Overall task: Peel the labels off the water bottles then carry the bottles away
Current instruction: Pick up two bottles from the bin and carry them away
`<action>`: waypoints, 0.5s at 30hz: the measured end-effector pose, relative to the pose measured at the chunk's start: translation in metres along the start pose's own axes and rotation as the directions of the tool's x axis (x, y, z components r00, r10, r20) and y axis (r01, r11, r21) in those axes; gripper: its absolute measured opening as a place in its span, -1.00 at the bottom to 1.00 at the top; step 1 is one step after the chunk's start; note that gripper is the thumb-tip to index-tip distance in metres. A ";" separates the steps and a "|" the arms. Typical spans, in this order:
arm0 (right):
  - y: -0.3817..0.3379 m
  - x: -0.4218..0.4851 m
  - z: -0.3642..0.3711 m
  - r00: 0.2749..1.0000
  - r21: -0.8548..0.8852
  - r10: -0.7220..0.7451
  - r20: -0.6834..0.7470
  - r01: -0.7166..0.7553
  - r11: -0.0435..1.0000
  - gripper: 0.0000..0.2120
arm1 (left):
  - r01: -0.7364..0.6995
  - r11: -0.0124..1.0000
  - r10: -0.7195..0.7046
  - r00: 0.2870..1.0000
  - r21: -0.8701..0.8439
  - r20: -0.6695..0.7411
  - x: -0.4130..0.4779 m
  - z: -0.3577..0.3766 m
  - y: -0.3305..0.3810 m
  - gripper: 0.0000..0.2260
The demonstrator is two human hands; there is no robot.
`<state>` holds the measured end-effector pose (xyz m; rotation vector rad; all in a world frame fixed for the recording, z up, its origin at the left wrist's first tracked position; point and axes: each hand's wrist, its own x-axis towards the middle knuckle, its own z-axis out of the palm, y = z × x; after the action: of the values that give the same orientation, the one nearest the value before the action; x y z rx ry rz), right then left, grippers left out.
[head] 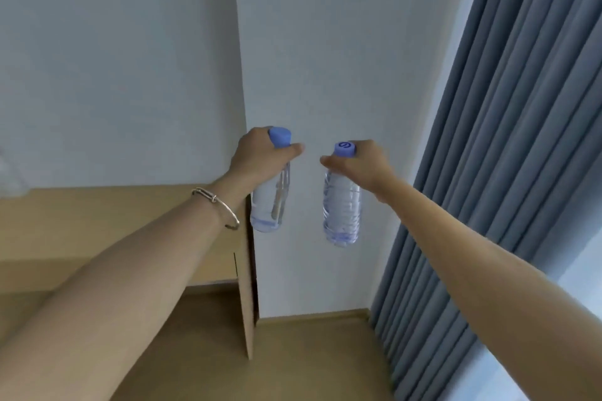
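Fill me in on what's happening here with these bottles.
A person holds two clear bottles in the air. The left hand grips the left water bottle at the neck, just under its blue cap; the right hand grips the right water bottle the same way. Neither shows a label. Both hang upright before a white wall, beside a blue-grey curtain.

Two clear glossy plastic bottles (269, 202) (342, 205) with matt blue plastic caps (280, 136); thin shiny metal bangle (216, 205); matt wood-look desk (97, 221) (smooth); pleated grey-blue cloth curtain (521, 140).
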<state>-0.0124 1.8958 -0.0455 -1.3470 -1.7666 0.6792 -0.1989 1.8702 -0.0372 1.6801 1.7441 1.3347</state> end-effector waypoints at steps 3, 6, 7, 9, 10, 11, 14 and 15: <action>-0.015 0.029 0.030 0.991 0.037 -0.084 0.100 0.080 0.996 -0.70 | 0.046 0.998 -0.043 0.996 0.043 -0.074 0.005 -0.024 -0.019 -0.68; -0.032 0.043 0.075 0.964 0.089 -0.156 0.215 0.140 0.986 -0.70 | 0.125 0.988 -0.108 0.981 0.095 -0.164 0.004 -0.053 -0.044 -0.65; -0.039 0.046 0.090 0.951 0.106 -0.176 0.253 0.153 0.982 -0.69 | 0.151 0.982 -0.128 0.973 0.111 -0.195 0.004 -0.064 -0.053 -0.65; -0.052 0.050 0.122 0.919 0.132 -0.212 0.332 0.178 0.975 -0.70 | 0.196 0.971 -0.158 0.955 0.134 -0.250 0.005 -0.089 -0.073 -0.64; -0.060 0.051 0.138 0.899 0.136 -0.229 0.373 0.191 0.972 -0.70 | 0.214 0.967 -0.170 0.947 0.138 -0.273 0.005 -0.103 -0.083 -0.64; -0.067 0.053 0.154 0.879 0.132 -0.243 0.411 0.206 0.969 -0.69 | 0.229 0.963 -0.180 0.939 0.143 -0.294 0.006 -0.117 -0.094 -0.64; -0.092 0.060 0.201 0.827 0.117 -0.271 0.492 0.246 0.962 -0.65 | 0.274 0.949 -0.208 0.914 0.154 -0.348 0.009 -0.159 -0.126 -0.65; -0.101 0.063 0.216 0.812 0.111 -0.276 0.513 0.256 0.960 -0.67 | 0.288 0.944 -0.216 0.908 0.161 -0.360 0.011 -0.174 -0.138 -0.64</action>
<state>-0.2549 1.9371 -0.0646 -0.9005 -2.3090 0.9800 -0.4172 1.8392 -0.0615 1.3137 2.2853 1.4188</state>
